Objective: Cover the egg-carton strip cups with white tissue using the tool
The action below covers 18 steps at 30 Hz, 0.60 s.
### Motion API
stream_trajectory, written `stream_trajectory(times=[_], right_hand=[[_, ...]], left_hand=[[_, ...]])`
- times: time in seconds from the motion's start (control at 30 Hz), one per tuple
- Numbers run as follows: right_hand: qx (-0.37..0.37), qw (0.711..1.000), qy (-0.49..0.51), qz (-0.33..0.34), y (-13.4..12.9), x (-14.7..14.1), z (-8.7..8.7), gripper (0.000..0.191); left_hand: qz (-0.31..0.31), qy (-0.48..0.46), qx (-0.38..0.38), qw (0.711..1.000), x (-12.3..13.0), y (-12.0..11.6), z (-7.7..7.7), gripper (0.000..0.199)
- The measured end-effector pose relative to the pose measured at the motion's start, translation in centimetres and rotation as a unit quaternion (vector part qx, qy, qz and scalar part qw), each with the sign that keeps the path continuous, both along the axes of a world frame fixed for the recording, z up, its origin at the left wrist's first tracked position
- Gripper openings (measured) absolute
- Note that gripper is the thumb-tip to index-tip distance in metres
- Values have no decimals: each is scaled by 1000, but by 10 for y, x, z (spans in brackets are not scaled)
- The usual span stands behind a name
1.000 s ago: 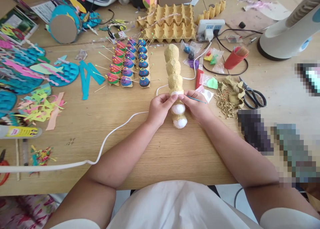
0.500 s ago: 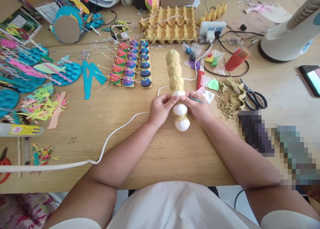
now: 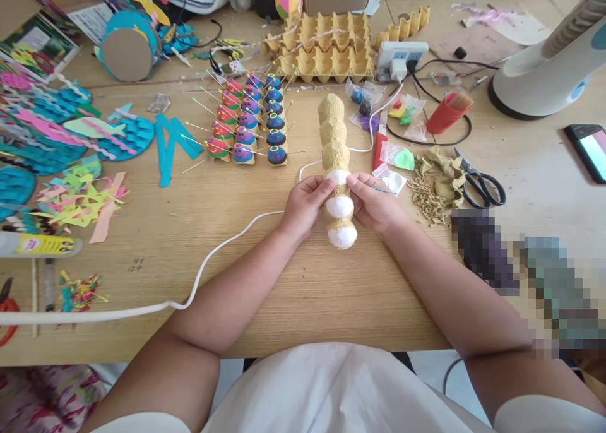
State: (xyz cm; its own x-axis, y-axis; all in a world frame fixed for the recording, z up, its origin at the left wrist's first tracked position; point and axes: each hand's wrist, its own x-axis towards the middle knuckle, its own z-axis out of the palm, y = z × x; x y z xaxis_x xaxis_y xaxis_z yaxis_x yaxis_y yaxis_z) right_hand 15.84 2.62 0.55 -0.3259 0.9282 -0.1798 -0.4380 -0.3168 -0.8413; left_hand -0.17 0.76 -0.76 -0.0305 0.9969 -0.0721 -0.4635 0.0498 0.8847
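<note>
A tan egg-carton strip (image 3: 335, 152) of several bumps lies lengthwise away from me, its three nearest bumps covered in white. My left hand (image 3: 305, 206) grips its left side, thumb at the farthest white bump. On the right side, my right hand (image 3: 373, 202) pinches the strip at that same bump. A thin teal stick (image 3: 384, 190) pokes out from my right hand. The undersides of the fingers are hidden.
Rows of painted carton bumps with pins (image 3: 246, 120) stand behind left. A white cable (image 3: 203, 266) crosses the left side. Black scissors (image 3: 483, 183), carton scraps (image 3: 430, 183), a red cup (image 3: 447, 112) and a phone (image 3: 589, 149) lie right. A power strip (image 3: 402, 51) is behind.
My right thumb has shifted slightly right, away from the left thumb, uncovering more of the white bump. The strip is a little more upright in view.
</note>
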Motion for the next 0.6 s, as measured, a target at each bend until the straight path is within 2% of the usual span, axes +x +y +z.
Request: stream_trajectory(times=[0.17,0.37,0.6], right_hand=[[6,1000,18,7,1,2,-1,62],[14,1000,15,15,1,2,-2,60],[21,999,3,33,-1,2,4,63]], left_hand=[[-35,-39,-6,999,0,-2,5,67],[-49,-52,-33,997,-5,-2,1,53],[-43,-40,-13,998,-3,-2,4,59]])
